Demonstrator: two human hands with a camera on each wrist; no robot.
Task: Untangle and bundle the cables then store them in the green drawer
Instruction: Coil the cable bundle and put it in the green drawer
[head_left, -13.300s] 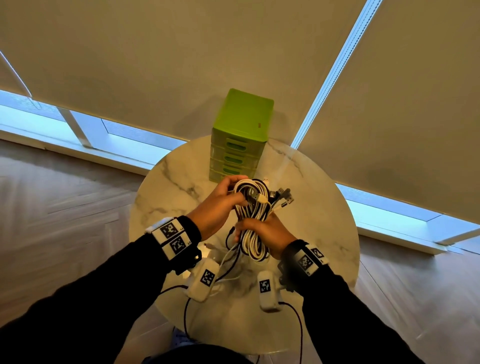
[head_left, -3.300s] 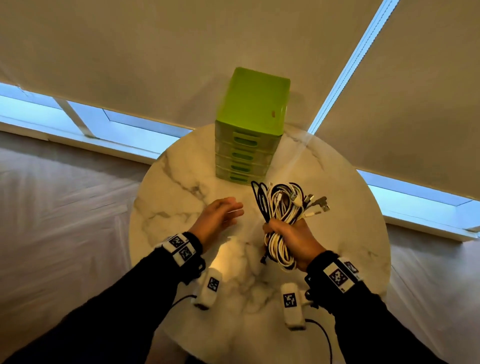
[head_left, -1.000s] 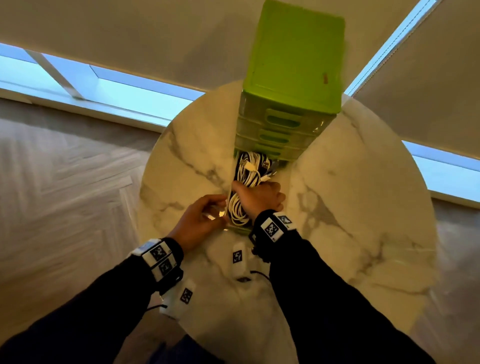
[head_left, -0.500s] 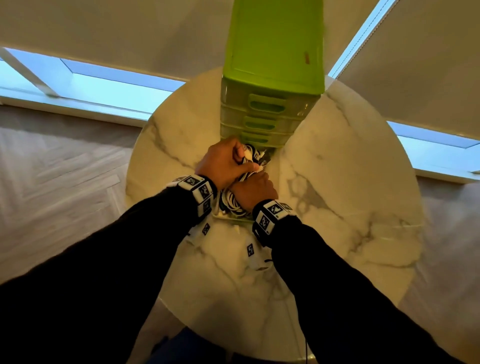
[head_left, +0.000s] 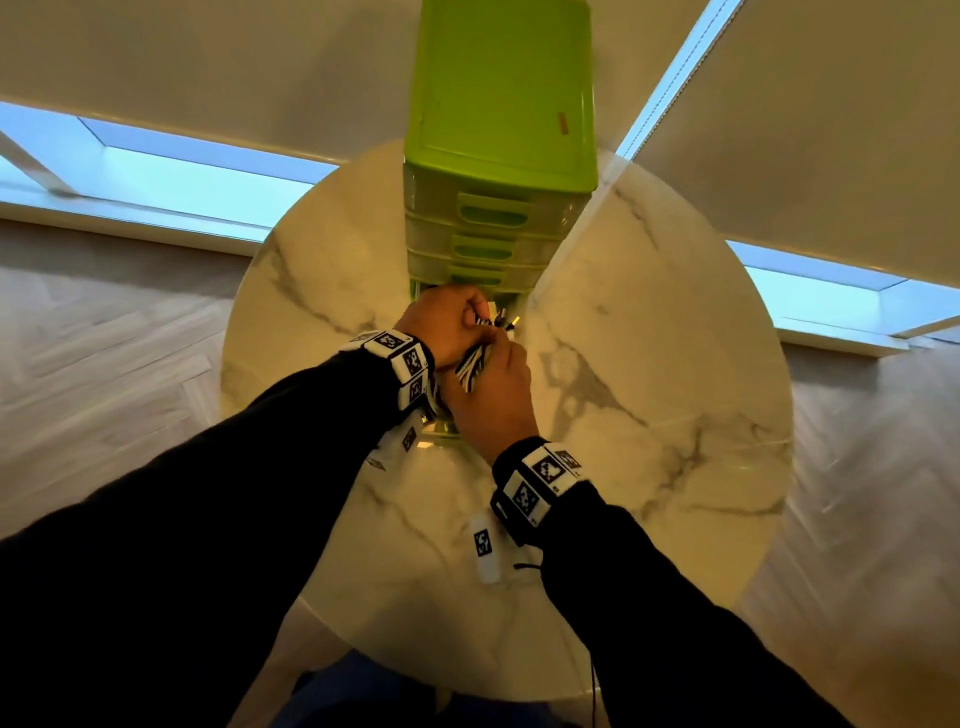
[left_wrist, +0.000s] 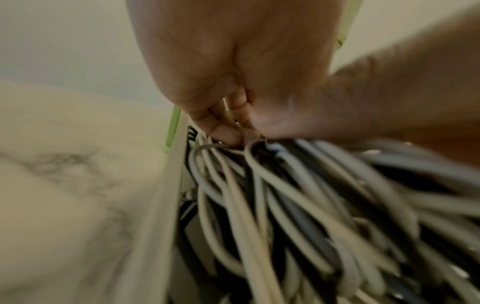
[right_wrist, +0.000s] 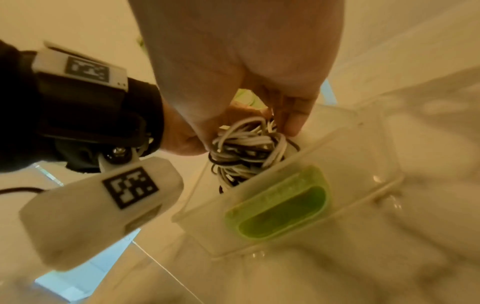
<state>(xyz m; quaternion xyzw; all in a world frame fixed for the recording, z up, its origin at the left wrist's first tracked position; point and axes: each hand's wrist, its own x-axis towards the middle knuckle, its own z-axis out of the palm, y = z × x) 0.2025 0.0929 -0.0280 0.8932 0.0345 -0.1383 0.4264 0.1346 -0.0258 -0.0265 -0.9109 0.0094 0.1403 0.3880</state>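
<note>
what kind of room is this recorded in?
Likely an office or home room, not a workshop: round marble-look table by low windows with roller blinds, wood herringbone floor, green desktop drawer unit.

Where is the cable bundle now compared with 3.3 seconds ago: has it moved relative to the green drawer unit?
Yes. The cable bundle has moved toward the drawer unit and now sits in its open bottom drawer.

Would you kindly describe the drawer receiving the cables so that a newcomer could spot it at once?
On the round marble table stands a lime-green drawer tower. The open drawer is its lowest one, pulled out toward the person, with both hands pushing the cable bundle into it. Unlike the shut drawers above, it juts forward and shows clear walls and a green handle.
</note>
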